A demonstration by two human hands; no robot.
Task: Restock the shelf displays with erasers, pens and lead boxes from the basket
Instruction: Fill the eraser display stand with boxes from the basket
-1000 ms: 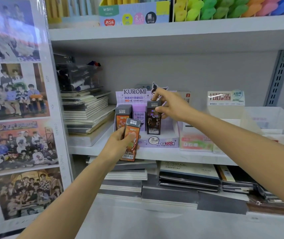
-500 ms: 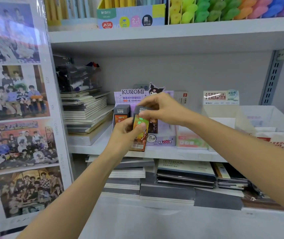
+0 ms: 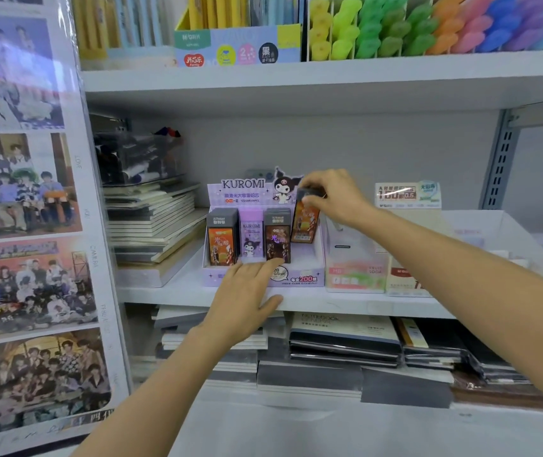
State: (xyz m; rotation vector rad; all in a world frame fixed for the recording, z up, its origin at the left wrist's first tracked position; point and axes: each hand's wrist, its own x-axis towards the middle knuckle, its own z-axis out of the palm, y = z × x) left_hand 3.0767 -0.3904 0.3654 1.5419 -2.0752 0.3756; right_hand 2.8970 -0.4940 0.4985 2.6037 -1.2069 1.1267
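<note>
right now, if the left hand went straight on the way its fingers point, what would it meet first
Probably the front wall of the purple display tray, right at the fingertips of the left hand; the purple lead box stands just behind. Depth is unclear.

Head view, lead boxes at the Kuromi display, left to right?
First orange box → purple box → dark box → second orange box, pinched at its top by the right hand.
</note>
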